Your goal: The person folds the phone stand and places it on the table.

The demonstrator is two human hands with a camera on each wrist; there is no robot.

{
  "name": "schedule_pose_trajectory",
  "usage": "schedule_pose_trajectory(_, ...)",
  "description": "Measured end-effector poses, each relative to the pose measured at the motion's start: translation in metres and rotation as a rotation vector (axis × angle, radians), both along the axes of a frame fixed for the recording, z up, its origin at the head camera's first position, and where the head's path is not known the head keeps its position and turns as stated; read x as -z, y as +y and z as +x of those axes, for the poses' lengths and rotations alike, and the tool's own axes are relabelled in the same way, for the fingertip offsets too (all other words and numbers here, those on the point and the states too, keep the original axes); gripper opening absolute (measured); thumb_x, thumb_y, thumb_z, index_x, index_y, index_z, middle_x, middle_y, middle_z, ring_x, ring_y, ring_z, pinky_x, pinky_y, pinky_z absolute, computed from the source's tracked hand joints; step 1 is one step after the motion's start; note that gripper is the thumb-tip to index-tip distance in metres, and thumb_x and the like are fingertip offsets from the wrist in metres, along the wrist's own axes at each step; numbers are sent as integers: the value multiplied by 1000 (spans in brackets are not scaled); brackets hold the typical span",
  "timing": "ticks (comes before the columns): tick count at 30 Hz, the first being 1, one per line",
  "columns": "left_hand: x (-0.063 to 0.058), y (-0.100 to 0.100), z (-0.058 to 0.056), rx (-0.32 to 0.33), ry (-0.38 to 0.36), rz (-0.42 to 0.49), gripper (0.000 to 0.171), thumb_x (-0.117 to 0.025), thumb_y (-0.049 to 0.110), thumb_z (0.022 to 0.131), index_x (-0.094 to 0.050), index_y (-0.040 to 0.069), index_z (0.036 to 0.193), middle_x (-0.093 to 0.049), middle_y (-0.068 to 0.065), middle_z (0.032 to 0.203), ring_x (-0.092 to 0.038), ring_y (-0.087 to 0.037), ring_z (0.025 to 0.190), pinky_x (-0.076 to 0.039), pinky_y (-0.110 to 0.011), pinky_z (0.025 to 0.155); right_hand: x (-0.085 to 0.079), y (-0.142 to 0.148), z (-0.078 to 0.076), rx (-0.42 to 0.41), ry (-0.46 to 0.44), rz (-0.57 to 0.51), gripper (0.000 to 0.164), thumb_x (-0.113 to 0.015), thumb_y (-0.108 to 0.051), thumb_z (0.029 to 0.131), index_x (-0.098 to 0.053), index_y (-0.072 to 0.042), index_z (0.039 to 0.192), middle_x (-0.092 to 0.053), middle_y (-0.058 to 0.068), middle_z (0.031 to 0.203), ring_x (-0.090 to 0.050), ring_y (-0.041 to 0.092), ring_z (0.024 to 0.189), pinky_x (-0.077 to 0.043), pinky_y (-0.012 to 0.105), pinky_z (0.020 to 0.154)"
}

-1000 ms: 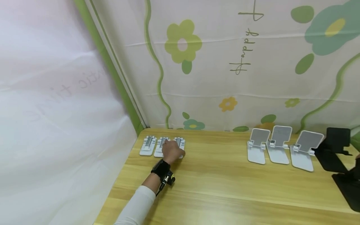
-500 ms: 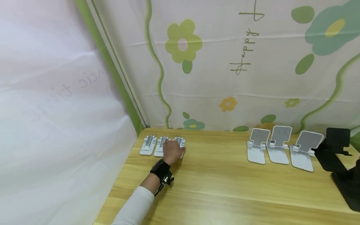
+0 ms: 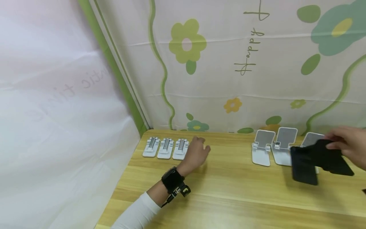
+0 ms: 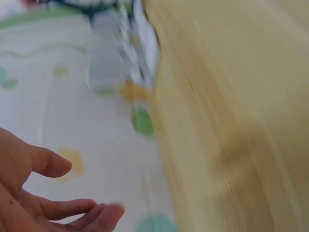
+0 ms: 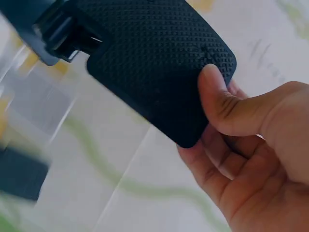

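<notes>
My left hand (image 3: 195,153) is just right of three folded white phone stands (image 3: 180,149), fingers loosely bent and apart with nothing between them. In the left wrist view its thumb and fingers (image 4: 107,216) are spread, with the table edge beyond. My right hand (image 3: 352,143) holds an unfolded black phone stand (image 3: 304,167) in the air at the right. The right wrist view shows its thumb (image 5: 215,92) pressing the dotted pad of the stand (image 5: 149,53), with the other fingers behind. This stand partly hides the rightmost of three unfolded white phone stands (image 3: 260,156).
A dark panel (image 5: 21,174) shows blurred in the right wrist view. The wooden table (image 3: 223,190) reaches back to a flower-printed curtain (image 3: 211,76), and a white curtain (image 3: 63,127) hangs along its left side.
My left hand has come off the right folded white stand and shifted right, its fingers spreading. My right hand has come into view from the right, bringing the black stand left over the white ones.
</notes>
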State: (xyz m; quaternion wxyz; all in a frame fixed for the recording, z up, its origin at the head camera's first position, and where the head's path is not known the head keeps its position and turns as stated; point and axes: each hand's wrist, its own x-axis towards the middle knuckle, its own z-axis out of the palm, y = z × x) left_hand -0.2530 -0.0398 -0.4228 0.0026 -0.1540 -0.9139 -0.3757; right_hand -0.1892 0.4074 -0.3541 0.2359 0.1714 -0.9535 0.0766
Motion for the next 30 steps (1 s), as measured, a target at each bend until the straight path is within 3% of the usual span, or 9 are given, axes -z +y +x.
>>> schedule_pose_trajectory(1, -3, 6, 4, 35, -49, 31, 41, -56, 19, 105, -58, -11, 133, -66, -21, 118, -64, -24, 90, -57, -35, 84, -4, -18, 2, -1, 28, -8, 19, -82, 14, 73, -67, 3, 80, -64, 8, 73, -54, 0, 62, -45, 21, 51)
schedule_pose_trajectory(2, -5, 11, 8, 67, -110, 72, 45, -55, 20, 106, -53, -10, 140, -67, -17, 104, -60, -19, 76, -54, -31, 75, -10, -34, 3, 7, 25, 10, 26, -82, 18, 67, -68, 3, 82, -65, 10, 74, -57, 7, 62, -46, 23, 51)
schedule_pose_trajectory(5, -8, 25, 18, 134, -261, 164, 48, -55, 27, 107, -53, -6, 143, -65, -4, 84, -48, -8, 61, -45, -24, 65, -18, -68, 2, -19, 1, 22, 24, -84, 10, 72, -70, -2, 88, -69, 7, 80, -62, 22, 65, -46, 28, 50)
schedule_pose_trajectory(7, -10, 34, 24, 167, -338, 211, 50, -56, 31, 107, -53, -3, 144, -67, -1, 86, -60, -9, 69, -51, -24, 69, -23, -88, 1, -62, -6, -20, 24, -83, 8, 75, -70, -3, 92, -70, 7, 85, -64, 22, 68, -45, 25, 51)
schedule_pose_trajectory(9, -11, 41, 27, 194, -397, 269, 52, -58, 33, 106, -53, -2, 144, -73, -7, 107, -71, -15, 90, -58, -26, 80, -27, -106, -2, -106, -4, -55, 23, -83, 6, 77, -71, -5, 94, -71, 5, 87, -64, 19, 69, -44, 23, 51)
schedule_pose_trajectory(12, -11, 50, 30, 224, -478, 365, 48, -60, 27, 105, -54, -2, 143, -72, -12, 119, -73, -23, 102, -61, -29, 87, -31, -130, -6, -167, 23, -101, 23, -84, 4, 77, -72, -7, 94, -71, 3, 87, -66, 19, 71, -45, 23, 52)
schedule_pose_trajectory(19, -11, 52, 31, 190, -512, 489, 18, -59, 3, 102, -70, -6, 113, -73, -10, 102, -70, -14, 85, -60, -29, 72, -35, -165, -10, -227, 22, -167, 20, -82, 0, 82, -72, -10, 97, -72, 1, 92, -66, 20, 77, -49, 27, 59)
schedule_pose_trajectory(26, -14, 49, 31, 191, -553, 532, 13, -61, 0, 99, -72, -7, 103, -72, -10, 99, -73, -19, 84, -63, -33, 76, -34, -171, -11, -278, 74, -215, 27, -82, 4, 81, -71, -11, 101, -70, -2, 96, -65, 14, 79, -49, 17, 64)
schedule_pose_trajectory(30, -17, 46, 30, 197, -585, 539, 13, -62, 0, 99, -72, -8, 100, -73, -10, 95, -74, -19, 83, -63, -35, 79, -29, -170, -9, -265, 24, -288, 42, -84, -3, 82, -67, -6, 121, -68, 7, 112, -66, 23, 96, -52, 20, 78)
